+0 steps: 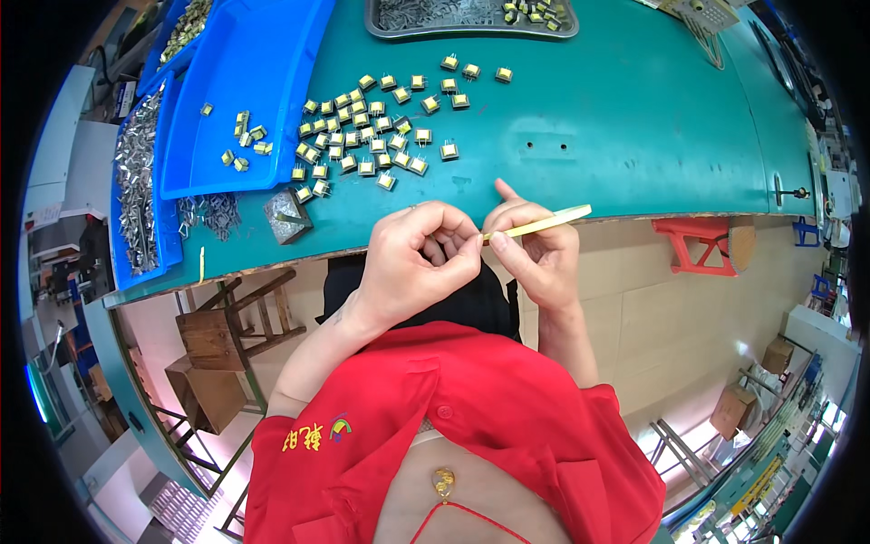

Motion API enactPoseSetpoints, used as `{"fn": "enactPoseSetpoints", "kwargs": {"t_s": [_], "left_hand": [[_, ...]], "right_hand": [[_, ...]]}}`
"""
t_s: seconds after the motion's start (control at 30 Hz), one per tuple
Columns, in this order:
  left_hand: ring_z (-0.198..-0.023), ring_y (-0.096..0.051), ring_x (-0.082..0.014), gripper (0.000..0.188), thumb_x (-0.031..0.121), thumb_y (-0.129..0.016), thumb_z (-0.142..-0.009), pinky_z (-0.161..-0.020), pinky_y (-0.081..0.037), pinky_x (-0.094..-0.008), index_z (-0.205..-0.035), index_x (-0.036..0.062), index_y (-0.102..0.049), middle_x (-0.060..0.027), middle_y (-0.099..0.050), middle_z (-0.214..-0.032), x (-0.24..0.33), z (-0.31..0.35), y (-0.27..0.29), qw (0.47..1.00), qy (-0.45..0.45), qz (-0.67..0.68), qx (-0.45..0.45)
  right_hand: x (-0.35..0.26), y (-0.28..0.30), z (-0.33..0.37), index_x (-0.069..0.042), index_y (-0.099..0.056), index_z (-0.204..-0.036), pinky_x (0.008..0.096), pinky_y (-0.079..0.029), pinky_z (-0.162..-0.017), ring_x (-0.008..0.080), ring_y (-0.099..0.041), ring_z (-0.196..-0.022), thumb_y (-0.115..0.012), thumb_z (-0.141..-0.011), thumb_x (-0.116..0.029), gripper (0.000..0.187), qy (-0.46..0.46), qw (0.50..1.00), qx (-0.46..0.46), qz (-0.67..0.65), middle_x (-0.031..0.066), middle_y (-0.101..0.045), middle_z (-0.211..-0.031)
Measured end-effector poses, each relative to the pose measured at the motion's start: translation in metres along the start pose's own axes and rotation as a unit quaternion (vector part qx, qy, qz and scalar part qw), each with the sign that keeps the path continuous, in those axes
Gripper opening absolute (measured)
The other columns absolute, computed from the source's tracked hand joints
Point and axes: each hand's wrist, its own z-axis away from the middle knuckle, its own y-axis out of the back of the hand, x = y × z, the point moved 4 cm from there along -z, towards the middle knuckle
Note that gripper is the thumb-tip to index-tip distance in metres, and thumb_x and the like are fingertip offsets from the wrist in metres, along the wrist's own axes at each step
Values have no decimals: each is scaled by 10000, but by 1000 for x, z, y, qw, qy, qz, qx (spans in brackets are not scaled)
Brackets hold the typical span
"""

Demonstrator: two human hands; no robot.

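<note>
A thin, flat yellow strip point(548, 220) is in front of me at the table's near edge. My right hand point(541, 252) pinches it between thumb and fingers, and its free end points to the right. The fingertips of my left hand point(419, 260) are closed at the strip's left tip; whether something small is also between them cannot be made out. Beyond my hands, many small yellow-wrapped transformers point(376, 145) with metal pins lie loose on the green tabletop point(634, 127). Left of my left hand stands a grey metallic block point(288, 216).
A blue tray point(245, 54) holds several transformers. Beside it, a blue bin point(169, 245) is full of grey metal pieces, with more pieces point(217, 214) piled nearby. At the far side sits a metal tray point(471, 34). Another yellow strip point(201, 265) hangs at the table edge. A red stool point(693, 245) stands right.
</note>
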Motion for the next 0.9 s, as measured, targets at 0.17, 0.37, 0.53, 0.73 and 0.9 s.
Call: {"fn": "enactPoseSetpoints", "kwargs": {"t_s": [0.17, 0.37, 0.53, 0.73, 0.9], "left_hand": [[-557, -569, -65, 193, 40, -679, -733, -435, -421, -187, -911, 5, -615, -45, -616, -707, -5, -5, 2, 997, -26, -71, 30], [-870, -585, -223, 392, 67, -721, -682, -706, -478, -314, -1056, 65, -604, -66, -629, -916, 0, -38, 16, 858, -229, -436, 144], [-877, -559, -241, 350, 105, -729, -647, -756, -452, -353, -983, 87, -632, -42, -626, -902, -16, -52, 11, 853, -206, -468, 108], [-852, -566, -237, 287, 91, -728, -646, -732, -457, -349, -924, 96, -653, -40, -631, -854, -23, -55, 13, 862, -213, -446, 109], [-847, -606, -184, 240, 16, -697, -710, -704, -489, -279, -942, 52, -645, -64, -638, -906, -18, -41, 21, 959, -145, -238, 53]], "right_hand": [[3, 3, -1, -26, -584, -814, 506, -233, -1051, 155, -583, -760, -579, -786, 24, 58, 37, 996, 63, 59, 51, -603, -756], [4, 14, -6, -38, -610, -816, 461, -256, -1038, 125, -592, -759, -609, -807, -29, 12, -10, 982, 185, 48, 28, -633, -764], [4, 12, -10, -6, -595, -839, 465, -246, -1059, 142, -592, -739, -574, -838, -29, 32, -37, 986, 157, 32, 53, -600, -794], [4, 10, -12, -5, -595, -839, 464, -265, -1050, 142, -588, -736, -577, -834, -23, 26, -50, 987, 146, 42, 61, -598, -799], [2, 12, -10, 5, -588, -842, 454, -304, -1031, 152, -579, -748, -570, -832, -12, 27, -42, 990, 134, -20, 86, -599, -829]]}}
